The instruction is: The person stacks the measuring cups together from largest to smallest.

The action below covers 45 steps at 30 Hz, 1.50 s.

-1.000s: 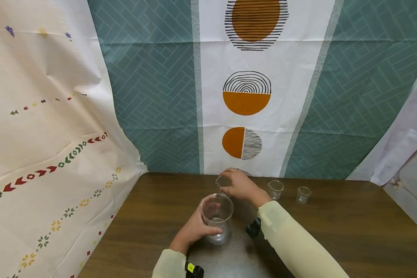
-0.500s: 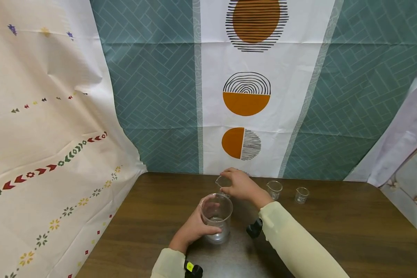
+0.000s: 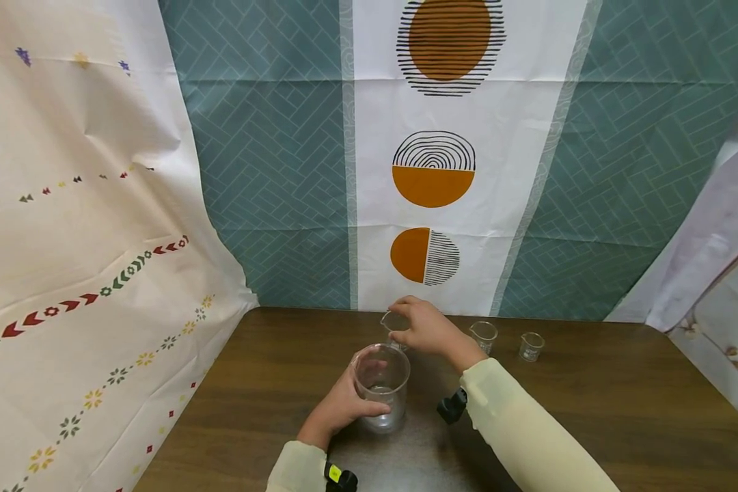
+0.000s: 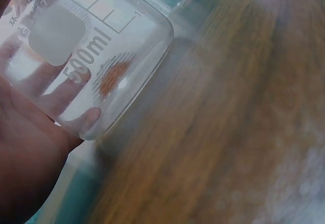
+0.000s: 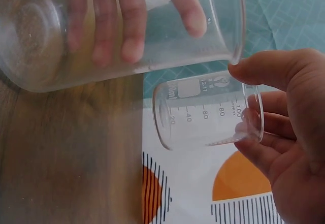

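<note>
My left hand grips a large clear glass beaker, fingers wrapped round its far side and thumb across the near side. In the left wrist view a 500ml mark shows on the beaker wall. Just behind it, my right hand holds a smaller glass beaker by its upper rim. The right wrist view shows this small beaker with printed graduations up to 100, thumb on one side of the rim and fingers on the other. In that view the large beaker's rim overlaps the thumb tip.
Two smaller glass beakers stand at the back right of the brown wooden table: one beaker near my right wrist, and the smallest beaker farther right. A patterned cloth hangs along the back edge, and a cream cloth hangs at left.
Both hands keep their holds on the two beakers. Only the head view has shifted slightly.
</note>
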{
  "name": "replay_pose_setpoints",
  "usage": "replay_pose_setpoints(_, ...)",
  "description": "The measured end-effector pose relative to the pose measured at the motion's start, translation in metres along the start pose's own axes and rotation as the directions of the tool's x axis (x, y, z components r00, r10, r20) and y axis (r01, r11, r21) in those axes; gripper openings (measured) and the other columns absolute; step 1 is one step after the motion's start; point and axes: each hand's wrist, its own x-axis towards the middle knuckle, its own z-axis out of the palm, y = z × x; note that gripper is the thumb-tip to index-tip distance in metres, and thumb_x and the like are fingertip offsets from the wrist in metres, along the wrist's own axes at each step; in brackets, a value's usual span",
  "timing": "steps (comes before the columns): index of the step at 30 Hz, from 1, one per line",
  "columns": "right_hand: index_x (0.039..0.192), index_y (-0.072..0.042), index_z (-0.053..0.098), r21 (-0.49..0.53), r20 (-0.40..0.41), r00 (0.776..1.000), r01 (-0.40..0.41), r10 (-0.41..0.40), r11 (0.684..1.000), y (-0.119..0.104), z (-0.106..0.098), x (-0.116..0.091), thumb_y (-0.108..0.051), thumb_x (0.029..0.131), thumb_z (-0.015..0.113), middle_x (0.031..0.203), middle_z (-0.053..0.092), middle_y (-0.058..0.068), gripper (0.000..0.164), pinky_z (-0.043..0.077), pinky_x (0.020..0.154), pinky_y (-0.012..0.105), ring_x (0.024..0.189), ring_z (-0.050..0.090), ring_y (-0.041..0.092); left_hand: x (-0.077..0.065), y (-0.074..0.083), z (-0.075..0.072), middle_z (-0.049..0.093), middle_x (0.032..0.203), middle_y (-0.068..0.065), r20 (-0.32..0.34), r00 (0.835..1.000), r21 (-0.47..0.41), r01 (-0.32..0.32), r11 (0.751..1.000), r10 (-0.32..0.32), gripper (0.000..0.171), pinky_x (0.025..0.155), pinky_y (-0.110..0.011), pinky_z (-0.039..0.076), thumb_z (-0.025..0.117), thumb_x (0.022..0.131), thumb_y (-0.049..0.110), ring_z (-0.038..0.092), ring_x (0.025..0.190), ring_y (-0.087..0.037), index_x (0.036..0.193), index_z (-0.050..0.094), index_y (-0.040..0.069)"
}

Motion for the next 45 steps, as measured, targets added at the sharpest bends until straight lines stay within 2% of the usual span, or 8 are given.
replay_pose_setpoints(4, 0.131, -0.001, 0.058, 0.016, 0.001, 1.000, 0.003, -0.003, 1.000, -0.002, -0.001, -0.002, -0.027, 0.086, 0.071, 0.135, 0.056, 0.015, 0.053, 0.044, 0.102, 0.047, 0.122, 0.055, 0.031, -0.002, 0.000, 0.001, 0.043, 0.144, -0.019, 0.001, 1.000, 0.005, 0.013, 1.000, -0.013, 0.099, 0.107, -0.023, 0.038, 0.085, 0.070, 0.005, 0.040, 0.137, -0.034, 0.148, 0.025, 0.021)
replay_pose_setpoints(11, 0.131, -0.002, 0.058, 0.005, -0.004, 1.000, 0.014, -0.014, 1.000, -0.004, -0.004, -0.002, -0.028, 0.086, 0.071, 0.135, 0.056, 0.014, 0.054, 0.043, 0.104, 0.046, 0.123, 0.054, 0.031, -0.002, 0.001, 0.001, 0.042, 0.144, -0.020, -0.007, 1.000, 0.003, 0.011, 1.000, -0.011, 0.100, 0.105, -0.025, 0.040, 0.085, 0.069, 0.004, 0.041, 0.135, -0.036, 0.148, 0.024, 0.019)
replay_pose_setpoints(17, 0.130, -0.002, 0.059, -0.002, -0.015, 1.000, 0.013, -0.013, 1.000, -0.006, -0.010, -0.004, -0.028, 0.086, 0.071, 0.135, 0.056, 0.015, 0.053, 0.044, 0.103, 0.046, 0.123, 0.055, 0.031, 0.000, 0.001, 0.001, 0.042, 0.145, -0.019, 0.005, 1.000, 0.002, 0.007, 1.000, -0.007, 0.100, 0.105, -0.025, 0.040, 0.085, 0.070, 0.003, 0.041, 0.136, -0.036, 0.148, 0.024, 0.021)
replay_pose_setpoints(26, 0.130, 0.000, 0.059, -0.007, -0.023, 0.998, 0.051, -0.051, 0.999, -0.010, -0.015, -0.006, -0.028, 0.086, 0.071, 0.133, 0.057, 0.015, 0.053, 0.046, 0.101, 0.045, 0.120, 0.057, 0.030, 0.000, 0.001, 0.000, 0.041, 0.145, -0.020, 0.010, 1.000, 0.001, -0.005, 1.000, 0.005, 0.101, 0.106, -0.023, 0.038, 0.086, 0.069, 0.004, 0.039, 0.137, -0.037, 0.148, 0.024, 0.021)
replay_pose_setpoints(45, 0.131, -0.004, 0.059, -0.039, -0.058, 0.996, 0.068, -0.070, 0.997, -0.024, -0.028, -0.010, -0.030, 0.086, 0.070, 0.134, 0.057, 0.013, 0.053, 0.047, 0.101, 0.044, 0.119, 0.057, 0.028, 0.000, 0.001, 0.000, 0.044, 0.143, -0.016, -0.005, 1.000, 0.042, 0.015, 0.999, -0.014, 0.099, 0.108, -0.043, 0.039, 0.085, 0.070, 0.005, 0.042, 0.134, -0.035, 0.147, 0.025, 0.023)
